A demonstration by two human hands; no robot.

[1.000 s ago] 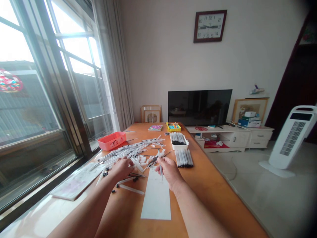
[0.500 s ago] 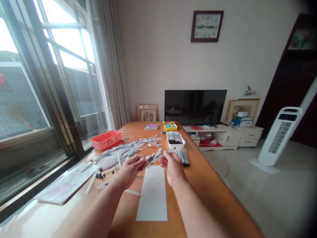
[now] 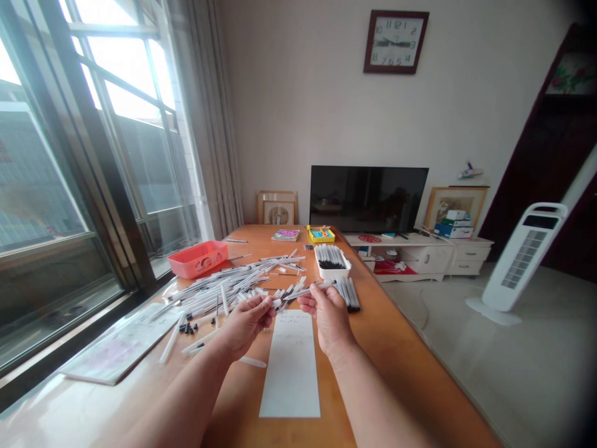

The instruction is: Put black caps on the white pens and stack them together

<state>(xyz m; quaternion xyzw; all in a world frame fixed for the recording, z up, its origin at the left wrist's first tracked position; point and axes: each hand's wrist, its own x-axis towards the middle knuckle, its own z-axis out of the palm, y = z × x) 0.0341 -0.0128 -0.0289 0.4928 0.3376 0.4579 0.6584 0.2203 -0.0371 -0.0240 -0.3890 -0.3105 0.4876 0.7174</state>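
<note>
Above the top end of a white paper strip (image 3: 291,367), my right hand (image 3: 330,314) pinches a clear-barrelled pen (image 3: 305,291) between thumb and fingertips, its dark end pointing right. Close to the pen's left end, my left hand (image 3: 252,320) is closed on a small whitish piece (image 3: 277,303) that looks like a pen cap. I cannot tell whether the two parts touch. Behind the hands lie loose pen caps (image 3: 296,288). A large heap of pen barrels and refills (image 3: 233,283) spreads to the left. Faint handwriting marks the strip's far end.
Black plugs (image 3: 189,326) and a booklet (image 3: 121,345) lie left. A red plastic basket (image 3: 198,260) stands by the window. A white basket (image 3: 333,272) holds several pens, with a row of pens (image 3: 347,295) beside it. A yellow box (image 3: 321,235) sits at the far end.
Both hands stay nearly in place, with the pen still in the right hand. A whitish piece now shows more clearly at the left fingertips. The camera view has shifted slightly.
</note>
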